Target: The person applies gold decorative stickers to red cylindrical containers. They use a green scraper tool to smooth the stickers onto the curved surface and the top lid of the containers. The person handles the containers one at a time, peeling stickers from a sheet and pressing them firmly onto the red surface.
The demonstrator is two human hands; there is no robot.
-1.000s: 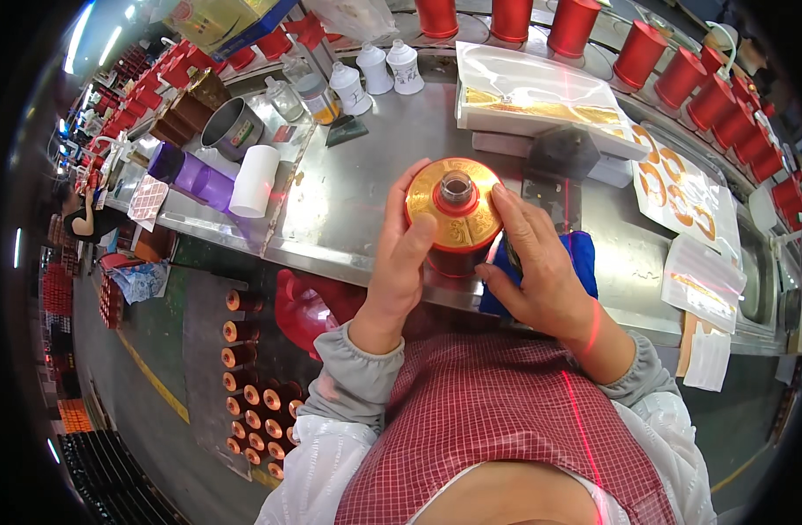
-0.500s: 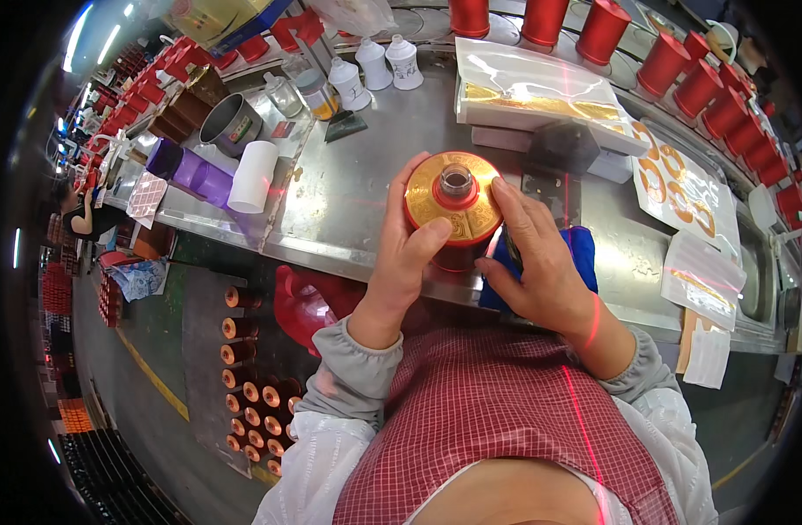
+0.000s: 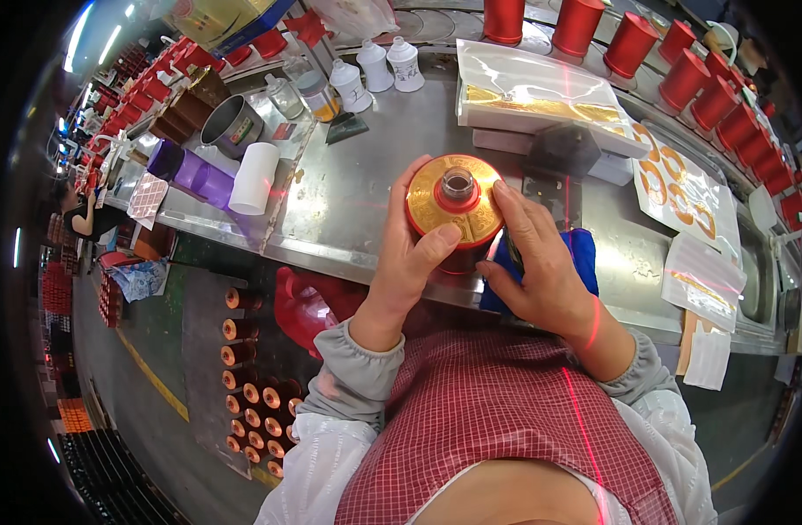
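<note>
Between my hands stands a red bottle (image 3: 458, 259) with a gold ring-shaped label (image 3: 467, 219) on its shoulder and an uncapped clear glass neck. My left hand (image 3: 409, 249) wraps its left side, thumb pressing on the front of the gold label. On the right side, my right hand (image 3: 534, 254) rests its fingertips against the label's edge, its thumb low by the bottle's body. Beside my right hand lies a blue cloth (image 3: 583, 254) at the table's front edge. The underside of the bottle is hidden from view.
Sheets with gold ring labels (image 3: 672, 179) lie to the right, near a dark block (image 3: 565, 149). White bottles (image 3: 348, 86), a grey pot (image 3: 233, 124), a paper roll (image 3: 254, 178) and a purple flask (image 3: 191, 171) stand left. Red bottles (image 3: 630, 44) line a conveyor behind.
Along the conveyor at the back, the red bottles have shifted to the right. My hands and the held bottle have barely moved; my left thumb sits slightly further right on the label.
</note>
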